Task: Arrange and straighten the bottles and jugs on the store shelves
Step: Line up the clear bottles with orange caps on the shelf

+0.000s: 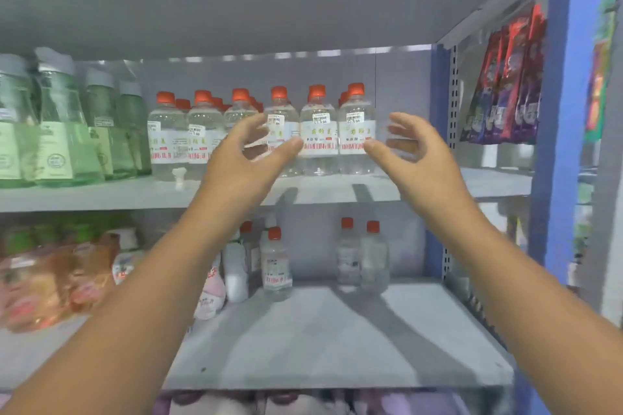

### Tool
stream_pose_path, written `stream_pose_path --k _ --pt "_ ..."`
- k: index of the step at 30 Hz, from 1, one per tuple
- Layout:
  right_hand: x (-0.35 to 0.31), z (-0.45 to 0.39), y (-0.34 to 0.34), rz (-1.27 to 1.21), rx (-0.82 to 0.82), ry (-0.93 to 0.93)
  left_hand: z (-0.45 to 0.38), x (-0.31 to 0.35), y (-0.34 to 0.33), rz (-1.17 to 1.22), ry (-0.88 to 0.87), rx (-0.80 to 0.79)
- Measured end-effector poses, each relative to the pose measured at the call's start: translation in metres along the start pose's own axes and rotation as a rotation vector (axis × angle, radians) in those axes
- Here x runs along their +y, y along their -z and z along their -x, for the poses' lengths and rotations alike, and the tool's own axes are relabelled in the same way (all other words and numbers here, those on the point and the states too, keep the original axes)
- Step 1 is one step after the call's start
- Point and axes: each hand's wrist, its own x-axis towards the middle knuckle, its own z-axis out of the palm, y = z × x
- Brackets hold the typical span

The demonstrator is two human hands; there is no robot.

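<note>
Two bare hands are held up in the middle of the frame, in front of a grey shelf [488, 183]. The left hand [247, 153] is spread wide, and its fingers [251, 126] are straight and a little blurred. Nothing is gripped by it, though its thumb tip is seen right at the label of a clear bottle. The right hand [413, 153] is spread wide too, with the fingers loose and apart, and nothing is held in it. Between and behind the two hands a row of clear bottles with orange caps [318, 131] is lined up across the middle of the frame, standing upright and close together, with more rows behind. Whether the bottles are touched by the fingers cannot be told. At the left edge of the frame, on the same shelf, tall green bottles [67, 124] are stood beside the clear ones. A small white thing [178, 175] is seen on the shelf in front of the clear bottles. On the lower shelf [320, 347], a few more small clear bottles [276, 262] are stood near the back, well apart from each other. Pink pouches [50, 279] are piled at the lower left. At the upper right, red and purple packets [505, 84] are hung on the side of the blue frame [556, 111].
</note>
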Motion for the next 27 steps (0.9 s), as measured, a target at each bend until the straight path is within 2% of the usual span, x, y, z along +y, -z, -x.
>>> stream_pose_path --k 2,4,6,10,14,21,27 --pt "0.007 0.050 0.004 -0.161 0.029 0.016 0.043 -0.014 0.009 0.122 -0.040 0.096" --pt "0.029 0.093 0.003 -0.228 0.003 -0.064 0.080 -0.041 0.011 0.177 -0.049 0.147" --pt "0.061 0.119 -0.004 -0.185 -0.025 -0.198 0.101 -0.077 0.005 0.158 0.064 0.132" --pt "0.129 0.121 -0.015 -0.001 -0.047 -0.457 0.103 -0.152 -0.011 -0.017 0.411 0.055" --pt "0.189 0.104 -0.017 0.116 -0.068 -0.565 0.093 -0.208 -0.032 -0.079 0.537 0.035" --pt "0.261 0.067 -0.036 0.261 -0.096 -0.596 0.058 -0.275 -0.072 -0.033 0.567 -0.027" --pt "0.308 0.041 -0.059 0.241 0.019 -0.543 0.029 -0.323 -0.092 -0.038 0.551 -0.074"
